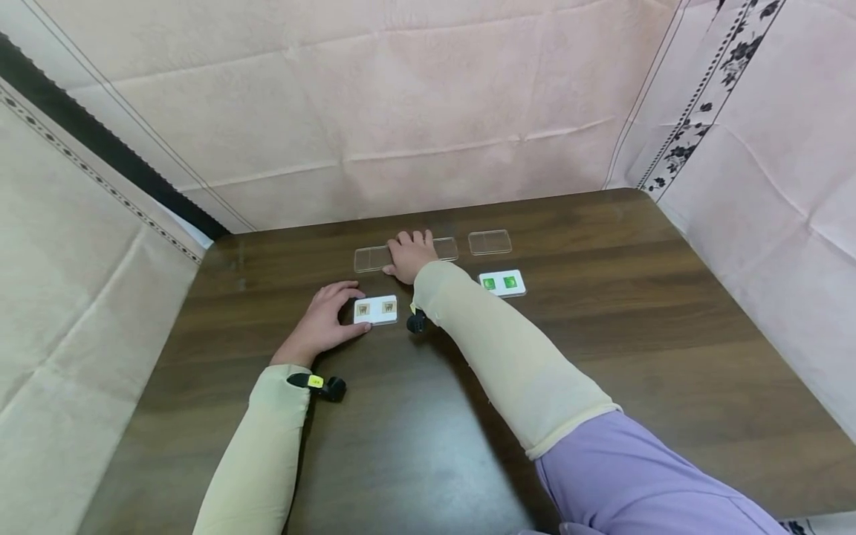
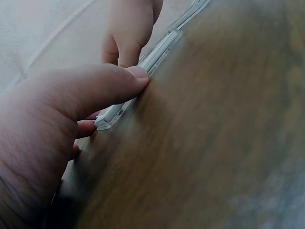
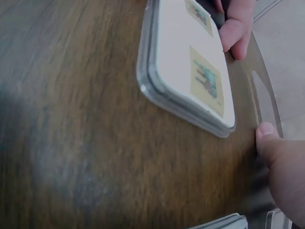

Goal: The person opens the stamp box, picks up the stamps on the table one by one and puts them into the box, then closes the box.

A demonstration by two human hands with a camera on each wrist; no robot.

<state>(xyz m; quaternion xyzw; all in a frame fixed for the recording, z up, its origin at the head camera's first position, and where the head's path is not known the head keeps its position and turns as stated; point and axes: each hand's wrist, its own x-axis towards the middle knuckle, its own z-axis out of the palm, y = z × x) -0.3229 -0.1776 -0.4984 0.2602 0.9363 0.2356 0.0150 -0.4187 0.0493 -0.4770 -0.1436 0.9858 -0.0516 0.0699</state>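
My left hand (image 1: 322, 321) holds the left end of a flat white case with two brownish stamps (image 1: 376, 310), thumb on its near edge and fingers at the far edge. In the left wrist view the thumb (image 2: 119, 83) lies along the rim of the case (image 2: 114, 112). Beyond it, my right hand (image 1: 411, 258) rests with fingers spread over clear flat plastic covers (image 1: 370, 260), which show on both sides of it. In the right wrist view the right thumb (image 3: 269, 136) touches down near a clear cover (image 3: 264, 102); the other fingers are out of sight there.
A second white case with two green stamps (image 1: 502, 283) lies right of my right forearm. Behind it sits another clear cover (image 1: 490, 242). All rest on a brown wooden table (image 1: 635, 312), with pale cloth walls (image 1: 435, 96) along its far edge and sides.
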